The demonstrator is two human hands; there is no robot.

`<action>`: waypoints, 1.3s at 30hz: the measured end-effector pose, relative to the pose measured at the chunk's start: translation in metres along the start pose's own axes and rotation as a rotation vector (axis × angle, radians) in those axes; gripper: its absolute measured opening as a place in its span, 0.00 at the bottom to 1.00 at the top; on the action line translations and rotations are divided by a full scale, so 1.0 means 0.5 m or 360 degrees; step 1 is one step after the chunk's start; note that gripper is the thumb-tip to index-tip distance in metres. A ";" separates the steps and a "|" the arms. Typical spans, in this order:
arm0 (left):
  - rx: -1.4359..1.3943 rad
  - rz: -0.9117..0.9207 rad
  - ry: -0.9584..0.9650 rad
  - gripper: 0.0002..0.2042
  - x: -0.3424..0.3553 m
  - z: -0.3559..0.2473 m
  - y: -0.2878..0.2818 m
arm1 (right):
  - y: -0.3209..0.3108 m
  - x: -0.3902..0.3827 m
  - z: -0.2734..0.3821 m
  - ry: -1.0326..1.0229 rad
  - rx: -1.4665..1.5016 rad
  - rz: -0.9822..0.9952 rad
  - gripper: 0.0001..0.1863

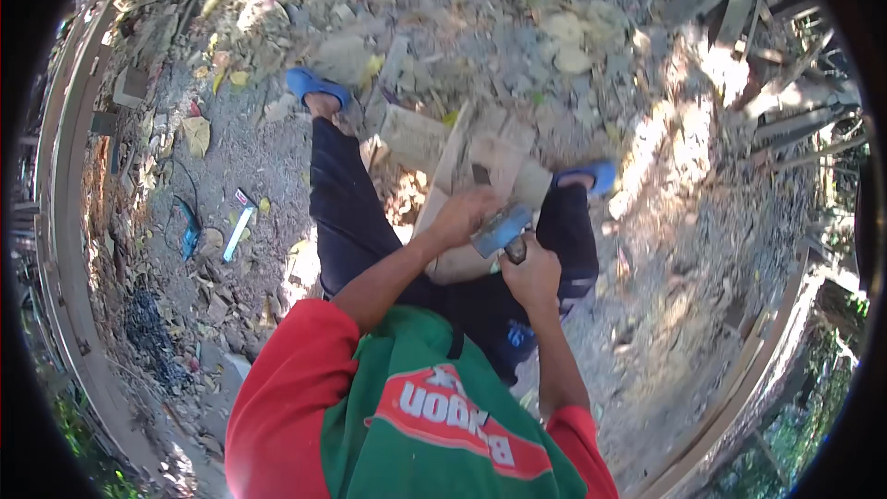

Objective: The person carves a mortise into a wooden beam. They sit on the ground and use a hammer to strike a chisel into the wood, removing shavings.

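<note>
A pale wooden board (443,176) lies slanted across my lap and the ground between my feet. My left hand (462,215) presses down on its near part, fingers curled on the wood. My right hand (530,273) is closed on the dark handle of a broad-bladed chopping tool (502,229), whose grey blade rests against the board just beside my left hand. More pale planks (416,134) lie under the board's far end.
Blue sandals (314,85) (591,176) are on my feet, on dry dirt strewn with leaves and stones. A white-and-blue tool (238,229) and a cable lie at left. Timber frames curve along the left and right edges; scrap wood (785,120) is piled at upper right.
</note>
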State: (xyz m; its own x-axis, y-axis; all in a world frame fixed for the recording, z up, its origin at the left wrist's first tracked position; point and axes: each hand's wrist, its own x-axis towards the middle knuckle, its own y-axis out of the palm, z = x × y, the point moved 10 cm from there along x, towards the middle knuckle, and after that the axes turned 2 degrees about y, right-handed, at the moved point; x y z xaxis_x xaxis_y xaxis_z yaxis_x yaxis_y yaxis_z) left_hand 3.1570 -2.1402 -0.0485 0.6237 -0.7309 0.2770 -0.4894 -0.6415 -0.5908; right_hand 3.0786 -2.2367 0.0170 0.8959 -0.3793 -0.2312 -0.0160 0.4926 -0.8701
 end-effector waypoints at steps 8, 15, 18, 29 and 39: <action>-0.0058 0.0102 -0.0057 0.11 0.026 -0.003 -0.021 | -0.128 -0.136 0.074 -0.0237 0.0830 -0.0205 0.13; -0.1261 -0.1057 -0.0788 0.05 -0.021 0.136 -0.250 | 0.077 -0.130 -0.052 0.0271 0.0326 0.0352 0.17; -0.0843 -0.0843 -0.0514 0.05 0.041 0.099 -0.287 | 0.138 -0.112 -0.056 0.0307 0.0109 0.0571 0.19; -0.0556 0.0251 -0.0222 0.11 0.026 -0.022 -0.062 | 0.219 -0.124 -0.062 0.0236 -0.0108 0.0880 0.18; -0.0195 0.0162 0.0106 0.10 0.055 -0.020 -0.033 | 0.223 -0.123 -0.062 0.0189 -0.0087 0.0882 0.19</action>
State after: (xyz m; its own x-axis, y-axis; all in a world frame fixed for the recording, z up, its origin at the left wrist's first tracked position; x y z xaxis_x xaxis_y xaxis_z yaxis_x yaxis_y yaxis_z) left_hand 3.1762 -2.1519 -0.0236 0.5271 -0.8049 0.2726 -0.6212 -0.5838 -0.5228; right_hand 3.0081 -2.1826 -0.0792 0.6909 -0.1626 -0.7044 -0.4955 0.6030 -0.6252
